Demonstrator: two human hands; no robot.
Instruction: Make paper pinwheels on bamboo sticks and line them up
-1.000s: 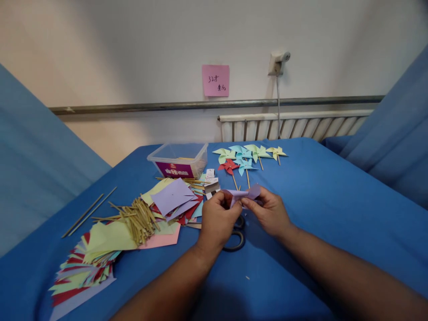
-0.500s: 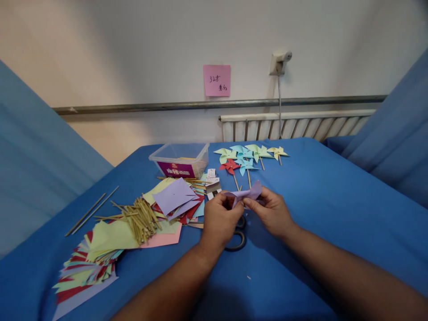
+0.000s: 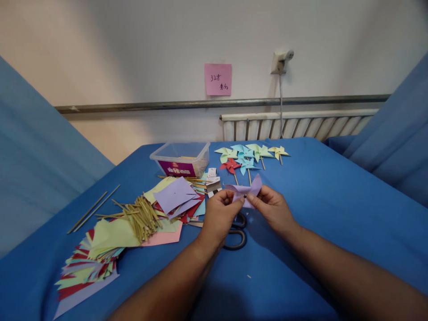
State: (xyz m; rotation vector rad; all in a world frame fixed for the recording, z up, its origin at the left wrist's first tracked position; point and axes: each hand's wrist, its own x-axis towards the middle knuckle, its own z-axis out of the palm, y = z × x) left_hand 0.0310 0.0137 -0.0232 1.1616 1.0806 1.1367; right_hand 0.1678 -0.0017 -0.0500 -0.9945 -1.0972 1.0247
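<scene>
A purple paper pinwheel [image 3: 253, 185], its corners curled inward, is held up between both hands over the middle of the table. My left hand [image 3: 219, 213] pinches its left side with thumb and fingers. On the other side my right hand [image 3: 272, 209] grips it, the thumb pressed near the centre, where a small dark spot shows. Black-handled scissors [image 3: 238, 243] lie on the cloth just below my hands, partly covered by my left hand. A small open box [image 3: 214, 188] stands beyond my left hand.
Several finished pinwheels [image 3: 247, 165] on sticks lie at the back. Left of my hands are purple paper squares [image 3: 174, 196], a heap of short sticks [image 3: 142, 220] and fanned coloured paper [image 3: 87, 272]. A clear plastic box [image 3: 200, 156] stands behind them on the blue tablecloth [image 3: 334, 200].
The purple paper has tilted and opened out, so its curled corners and centre show more. My right thumb has moved slightly up towards the centre. The scene has shifted slightly in view.
</scene>
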